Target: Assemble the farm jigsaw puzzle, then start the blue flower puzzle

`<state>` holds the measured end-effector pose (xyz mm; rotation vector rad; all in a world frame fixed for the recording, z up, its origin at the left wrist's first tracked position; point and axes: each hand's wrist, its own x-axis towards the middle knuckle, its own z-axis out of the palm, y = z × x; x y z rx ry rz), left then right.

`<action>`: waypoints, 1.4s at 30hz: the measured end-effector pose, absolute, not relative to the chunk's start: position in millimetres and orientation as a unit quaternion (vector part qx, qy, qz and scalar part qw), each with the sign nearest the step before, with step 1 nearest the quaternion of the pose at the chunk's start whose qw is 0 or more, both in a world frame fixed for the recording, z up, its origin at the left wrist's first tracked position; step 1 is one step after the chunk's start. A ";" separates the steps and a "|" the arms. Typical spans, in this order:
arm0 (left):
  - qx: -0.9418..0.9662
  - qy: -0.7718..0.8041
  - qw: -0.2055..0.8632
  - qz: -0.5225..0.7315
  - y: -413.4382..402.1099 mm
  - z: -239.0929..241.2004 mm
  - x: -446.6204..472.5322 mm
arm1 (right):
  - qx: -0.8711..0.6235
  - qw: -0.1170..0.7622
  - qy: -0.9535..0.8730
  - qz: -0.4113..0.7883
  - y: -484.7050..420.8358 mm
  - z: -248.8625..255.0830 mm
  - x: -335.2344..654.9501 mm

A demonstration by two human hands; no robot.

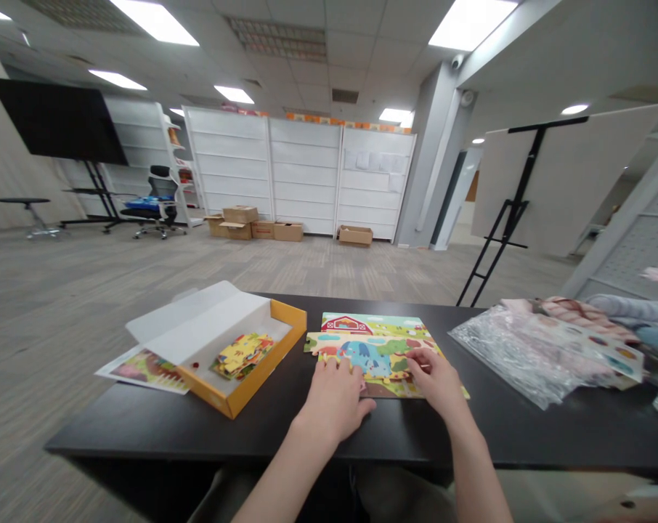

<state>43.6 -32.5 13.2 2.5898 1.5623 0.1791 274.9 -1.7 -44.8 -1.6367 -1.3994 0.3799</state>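
Observation:
A colourful farm-picture sheet point(380, 324) with a red barn lies on the black table. On top of it is a partly joined jigsaw puzzle point(364, 356) showing a blue elephant and green bushes. My left hand point(332, 396) rests on the puzzle's near left part, fingers stretched out and thumb apart. At the puzzle's right side, my right hand point(436, 378) pinches a puzzle piece point(401, 362), mostly green and yellow. Its fingertips partly cover the piece; I cannot tell whether it is joined to the others.
Left of the puzzle stands an open yellow box point(263, 370) holding a pile of puzzle pieces point(245, 354). A printed sheet point(144, 369) sticks out beneath it. Clear plastic packaging point(517, 352) lies at the right. The table's front edge point(198, 456) runs below my forearms.

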 end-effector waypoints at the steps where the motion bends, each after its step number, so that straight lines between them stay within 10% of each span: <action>1: 0.854 0.514 0.051 0.059 -33.8 13.3 43.0 | -0.668 0.456 -0.568 0.151 -2.7 -43.0 275.7; 30: 0.846 0.516 0.048 0.124 -13.7 1.0 33.9 | -0.651 0.546 -0.508 0.144 -1.2 -43.5 289.1; 42: 0.771 0.442 0.301 0.346 -5.1 -13.3 51.5 | -0.521 0.599 -0.514 0.326 -7.2 -27.5 250.8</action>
